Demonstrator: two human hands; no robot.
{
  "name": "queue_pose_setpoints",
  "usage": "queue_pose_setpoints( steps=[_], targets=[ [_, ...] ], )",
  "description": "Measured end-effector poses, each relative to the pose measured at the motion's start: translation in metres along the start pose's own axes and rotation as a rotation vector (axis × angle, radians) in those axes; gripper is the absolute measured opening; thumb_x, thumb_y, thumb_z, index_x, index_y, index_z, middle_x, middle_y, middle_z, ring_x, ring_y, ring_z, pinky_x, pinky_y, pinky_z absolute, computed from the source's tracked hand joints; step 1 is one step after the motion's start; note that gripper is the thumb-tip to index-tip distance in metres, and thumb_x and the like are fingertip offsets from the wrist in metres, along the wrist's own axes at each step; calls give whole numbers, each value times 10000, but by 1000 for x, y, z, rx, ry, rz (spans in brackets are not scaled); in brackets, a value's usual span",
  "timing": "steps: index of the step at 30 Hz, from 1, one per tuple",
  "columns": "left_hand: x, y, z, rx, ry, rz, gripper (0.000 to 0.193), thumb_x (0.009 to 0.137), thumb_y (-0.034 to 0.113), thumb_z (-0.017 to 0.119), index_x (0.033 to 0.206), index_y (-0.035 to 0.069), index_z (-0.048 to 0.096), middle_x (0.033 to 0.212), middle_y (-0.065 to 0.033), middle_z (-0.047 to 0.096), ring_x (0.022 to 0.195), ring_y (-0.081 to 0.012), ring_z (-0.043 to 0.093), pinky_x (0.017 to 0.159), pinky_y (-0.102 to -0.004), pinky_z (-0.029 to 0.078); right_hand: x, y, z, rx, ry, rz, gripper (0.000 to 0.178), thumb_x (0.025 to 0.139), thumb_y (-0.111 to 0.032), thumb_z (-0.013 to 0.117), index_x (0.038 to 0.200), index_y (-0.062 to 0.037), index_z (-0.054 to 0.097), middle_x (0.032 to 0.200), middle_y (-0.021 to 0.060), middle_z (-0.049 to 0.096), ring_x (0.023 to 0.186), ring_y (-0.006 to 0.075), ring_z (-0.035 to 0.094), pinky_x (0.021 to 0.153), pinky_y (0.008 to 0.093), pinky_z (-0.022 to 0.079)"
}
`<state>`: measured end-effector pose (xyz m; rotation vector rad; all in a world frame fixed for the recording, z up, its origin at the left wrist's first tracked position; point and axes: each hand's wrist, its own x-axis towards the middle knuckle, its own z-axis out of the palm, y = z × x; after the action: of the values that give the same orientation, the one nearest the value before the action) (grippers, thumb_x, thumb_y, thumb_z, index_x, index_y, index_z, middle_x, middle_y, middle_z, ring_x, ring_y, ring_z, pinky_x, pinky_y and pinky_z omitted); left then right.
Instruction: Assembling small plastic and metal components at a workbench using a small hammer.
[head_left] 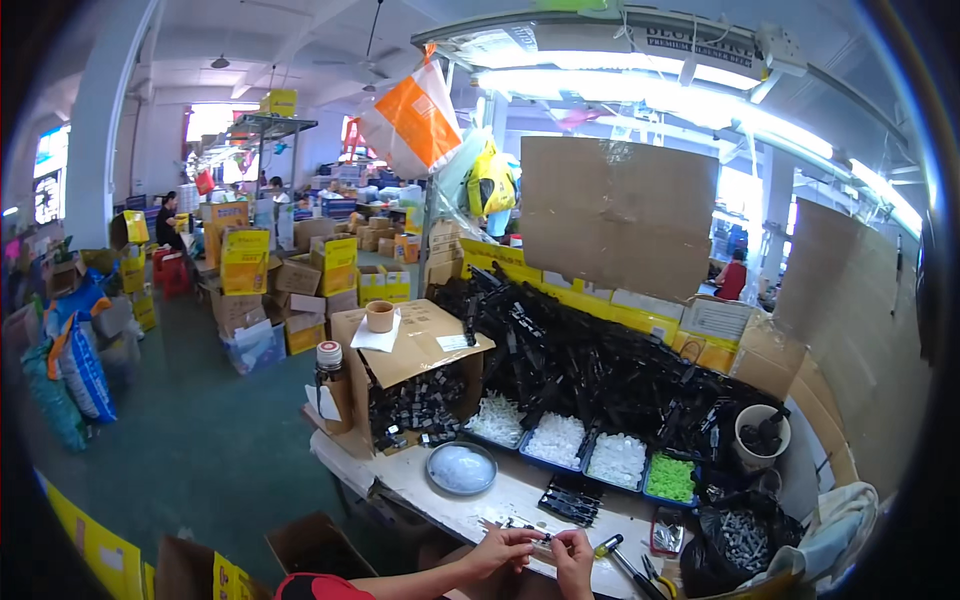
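The bare left hand (497, 553) and bare right hand (573, 566) meet above the near edge of the white counter (512, 488), their fingers pinching a small dark part (545, 538) between them; its exact shape is too small to tell. Holding it from both sides probably keeps it steady and in plain sight. Just beyond lies a row of slim black plastic pieces (571, 499), apparently laid side by side for easy counting or picking up. Blue rectangular trays of white plastic bits (556, 441) and bright green plastic bits (670, 477) stand in a line behind, seemingly sorted by kind within reach. A yellow-and-black screwdriver (608, 545) lies beside the right hand, likely for quick grabbing.
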<state>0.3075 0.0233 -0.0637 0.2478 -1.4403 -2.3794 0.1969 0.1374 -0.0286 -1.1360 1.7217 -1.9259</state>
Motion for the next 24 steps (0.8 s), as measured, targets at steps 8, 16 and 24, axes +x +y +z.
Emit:
queue_pose_setpoints(
  steps=[8,16,24],
  targets=[
    [-19,12,-8,-35,-2,85,213,866,83,561,1055,-8,596,744,-26,594,610,-73,548,528,-208,471,-13,16,20,-61,-181,138,118,829,-97,609,896,-4,582,798,28,604,716,80,549,649,211,452],
    [-39,25,-17,-64,28,46,235,859,99,581,1069,-6,596,705,-37,604,550,-86,553,497,-198,458,-15,-26,32,-222,-373,292,187,852,-174,603,946,-13,597,835,19,614,771,79,562,704,215,453],
    [-48,27,-23,-200,11,90,229,835,69,603,1046,-20,600,774,-55,618,559,-95,586,471,-213,486,-9,-29,39,-327,-290,189,215,868,-194,574,958,-2,612,803,17,611,723,84,561,650,216,464]
  ],
)
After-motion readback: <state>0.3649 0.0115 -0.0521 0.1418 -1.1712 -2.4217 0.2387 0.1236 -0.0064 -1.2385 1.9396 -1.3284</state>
